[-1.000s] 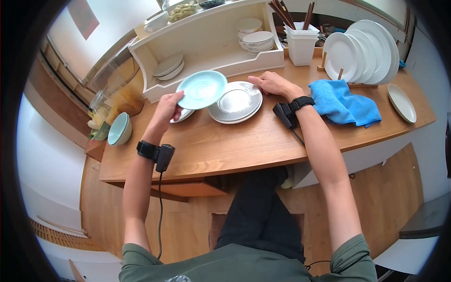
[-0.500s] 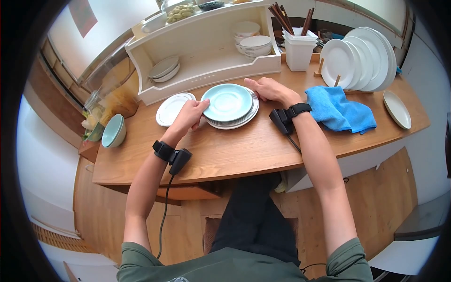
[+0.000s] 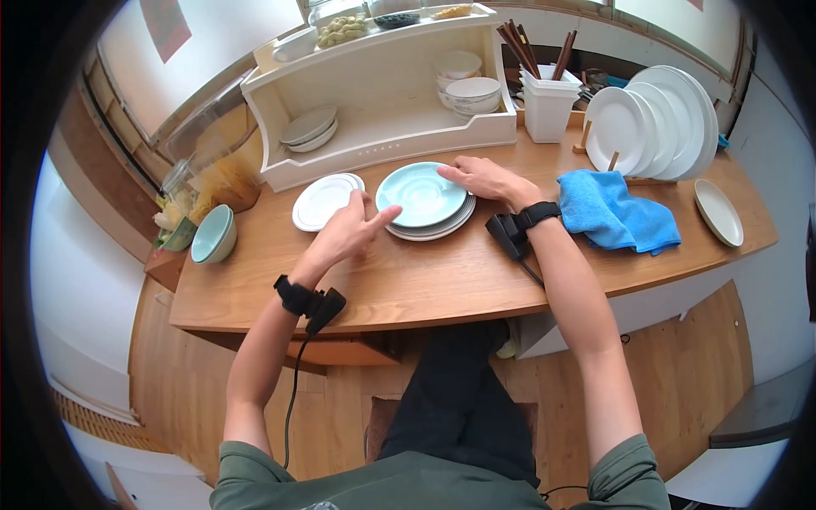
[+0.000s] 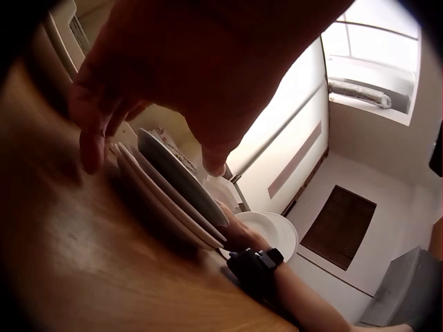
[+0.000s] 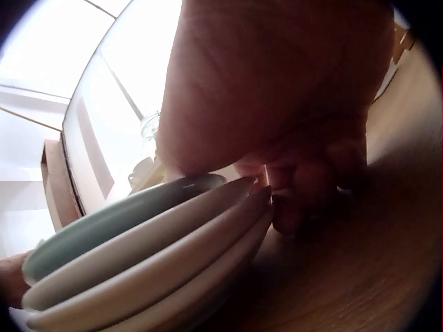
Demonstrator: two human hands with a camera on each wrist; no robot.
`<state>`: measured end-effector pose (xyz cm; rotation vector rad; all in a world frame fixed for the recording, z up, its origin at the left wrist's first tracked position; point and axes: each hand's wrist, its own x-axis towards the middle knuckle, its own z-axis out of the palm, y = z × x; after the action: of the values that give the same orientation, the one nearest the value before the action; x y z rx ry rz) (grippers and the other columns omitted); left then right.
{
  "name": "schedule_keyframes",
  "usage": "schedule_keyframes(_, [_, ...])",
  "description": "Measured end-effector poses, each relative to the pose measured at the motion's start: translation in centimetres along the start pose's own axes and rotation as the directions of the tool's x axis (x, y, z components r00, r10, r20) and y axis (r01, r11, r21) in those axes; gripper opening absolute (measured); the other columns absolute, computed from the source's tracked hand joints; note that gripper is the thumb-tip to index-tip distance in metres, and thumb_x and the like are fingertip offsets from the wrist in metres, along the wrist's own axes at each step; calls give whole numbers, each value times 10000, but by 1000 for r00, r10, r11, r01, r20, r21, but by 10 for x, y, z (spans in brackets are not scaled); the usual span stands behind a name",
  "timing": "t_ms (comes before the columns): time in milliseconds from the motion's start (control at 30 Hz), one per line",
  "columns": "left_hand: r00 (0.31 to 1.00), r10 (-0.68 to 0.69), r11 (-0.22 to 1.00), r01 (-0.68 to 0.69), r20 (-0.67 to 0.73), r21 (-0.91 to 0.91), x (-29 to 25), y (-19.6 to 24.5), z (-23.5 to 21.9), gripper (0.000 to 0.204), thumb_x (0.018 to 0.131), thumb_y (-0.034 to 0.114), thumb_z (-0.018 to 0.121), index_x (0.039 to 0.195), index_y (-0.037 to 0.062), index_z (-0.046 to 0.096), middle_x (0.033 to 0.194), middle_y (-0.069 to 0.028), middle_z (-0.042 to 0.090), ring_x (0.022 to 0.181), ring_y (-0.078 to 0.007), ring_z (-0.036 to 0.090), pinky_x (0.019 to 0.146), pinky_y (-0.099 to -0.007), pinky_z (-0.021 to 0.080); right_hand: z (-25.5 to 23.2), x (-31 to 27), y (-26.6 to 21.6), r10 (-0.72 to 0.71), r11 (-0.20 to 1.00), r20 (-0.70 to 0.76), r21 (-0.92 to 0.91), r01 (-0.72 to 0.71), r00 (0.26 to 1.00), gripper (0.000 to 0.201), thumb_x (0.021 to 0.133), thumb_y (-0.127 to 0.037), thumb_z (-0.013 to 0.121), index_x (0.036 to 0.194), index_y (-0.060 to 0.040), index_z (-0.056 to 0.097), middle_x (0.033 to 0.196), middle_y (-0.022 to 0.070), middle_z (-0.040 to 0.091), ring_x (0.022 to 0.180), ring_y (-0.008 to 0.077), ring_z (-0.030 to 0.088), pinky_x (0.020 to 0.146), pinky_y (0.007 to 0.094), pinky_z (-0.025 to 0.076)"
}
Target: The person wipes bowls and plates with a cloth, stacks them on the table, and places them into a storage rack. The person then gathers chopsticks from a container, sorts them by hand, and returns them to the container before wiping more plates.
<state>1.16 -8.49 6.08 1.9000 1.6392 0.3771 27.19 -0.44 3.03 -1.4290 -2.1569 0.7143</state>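
Observation:
A light blue plate (image 3: 421,195) tops a stack of white plates (image 3: 435,229) on the wooden table. My right hand (image 3: 489,180) grips the stack's right edge, its thumb over the blue rim; in the right wrist view its curled fingers (image 5: 304,190) touch the plate edges. My left hand (image 3: 347,231) holds nothing and hovers with spread fingers between that stack and some smaller white plates (image 3: 319,204). In the left wrist view, a gap separates the left thumb and fingers from the blue plate (image 4: 181,176).
Behind stands a white shelf (image 3: 382,149) with bowls and plates. Green bowls (image 3: 214,235) are at the left. To the right are a chopstick holder (image 3: 548,110), racked white plates (image 3: 616,127), a blue cloth (image 3: 616,212) and an oval dish (image 3: 719,212).
The blue plate has come down from the left onto the white stack. My left hand has let go of it and spread its fingers. My right thumb has moved onto the blue rim.

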Motion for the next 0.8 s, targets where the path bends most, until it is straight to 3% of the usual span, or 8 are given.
schedule_keyframes(67, [944,239,961,-197,-229,192,0,-11,12,973,770,576,662,1324,-131,289,1060,-275,585,978,-319,622,842,-384,503,1,-1,-2,-19,1000,25,20,18,1000,717,907,-589,399,1191,53,542,1201,280,555,1140,368,527,968,393,398])
schedule_keyframes(100, [945,238,962,-196,-227,192,2,-15,15,973,770,576,662,1324,-131,289,1060,-275,585,978,-319,622,842,-384,503,3,-1,-4,-17,1000,27,22,17,999,717,907,-589,399,1191,53,542,1201,280,555,1140,368,527,968,393,398])
schedule_keyframes(167, [921,353,930,-326,-166,171,2,-14,19,1238,672,545,765,1398,-145,38,1360,-354,332,1287,-401,374,1074,-420,312,11,6,-1,-68,984,-105,158,84,992,661,934,-533,402,1205,56,527,1199,266,562,1147,345,526,977,378,392])
schedule_keyframes(200, [905,386,920,-365,-181,140,4,-13,23,1256,643,508,801,1397,-147,40,1424,-351,212,1350,-394,270,1107,-407,262,17,9,-1,-68,984,-102,157,84,992,661,934,-533,402,1205,56,527,1199,266,562,1147,345,526,977,378,392])
schedule_keyframes(267, [910,370,928,-353,-184,120,7,-9,27,1255,640,506,803,1395,-150,44,1430,-352,198,1365,-393,234,1120,-405,228,30,18,0,-129,882,-229,418,218,965,578,972,-471,392,1230,36,496,1159,189,583,1100,278,534,973,345,388])
schedule_keyframes(400, [903,389,921,-384,-179,66,17,-7,31,1291,604,544,808,1373,-185,70,1418,-369,195,1366,-417,207,1132,-405,207,41,26,2,-79,830,-326,501,243,942,590,963,-466,410,1168,71,541,1119,220,608,1094,279,553,957,342,406])
schedule_keyframes(567, [918,362,932,-358,-162,55,17,-2,32,1231,638,490,809,1389,-158,81,1435,-340,211,1377,-381,210,1135,-389,184,45,33,0,8,600,-347,752,274,938,595,971,-470,392,1102,83,572,1021,179,637,974,227,596,881,300,445])
schedule_keyframes(800, [916,368,929,-368,-157,28,14,5,31,1186,652,451,815,1391,-149,108,1414,-325,263,1361,-364,256,1125,-379,215,50,44,7,80,568,-395,773,284,915,645,970,-501,357,1017,85,623,963,180,655,919,226,606,851,309,456])
